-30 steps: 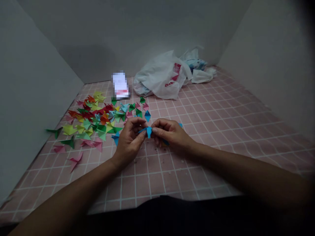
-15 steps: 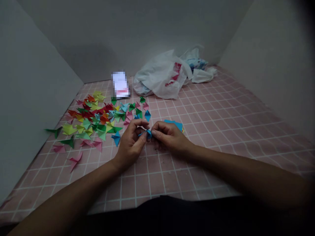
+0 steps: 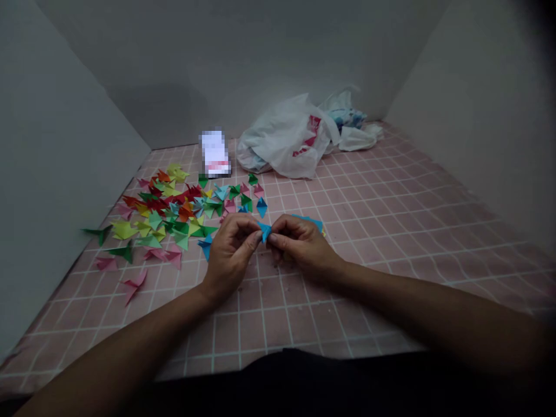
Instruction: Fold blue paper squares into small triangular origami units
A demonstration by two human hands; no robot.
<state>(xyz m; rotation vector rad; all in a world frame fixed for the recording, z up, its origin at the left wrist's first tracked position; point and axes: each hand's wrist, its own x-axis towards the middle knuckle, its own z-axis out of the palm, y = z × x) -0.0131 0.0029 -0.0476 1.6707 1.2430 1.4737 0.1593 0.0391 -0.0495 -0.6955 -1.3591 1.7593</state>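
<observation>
A small folded piece of blue origami paper (image 3: 265,232) is pinched between my two hands, over the middle of the table. My left hand (image 3: 232,246) grips its left side between thumb and fingers. On the right side, the thumb and forefinger of my right hand (image 3: 302,240) hold it too. Its upper edge spreads wide and narrows to a point below. Blue paper sheets (image 3: 310,221) lie just behind my right hand, partly hidden by it. Near my left hand rests a blue folded paper piece (image 3: 205,248).
Many colourful folded paper pieces (image 3: 174,211) are spread over the left of the pink checked tablecloth (image 3: 369,231). A lit phone (image 3: 215,152), its screen blurred, and a white plastic bag (image 3: 282,136) stand at the back. Walls enclose the table at the back and sides.
The blue paper has turned and spread, showing a flat V-like shape where it looked curled before. My fingers have shifted to its two sides. The view has tilted slightly.
</observation>
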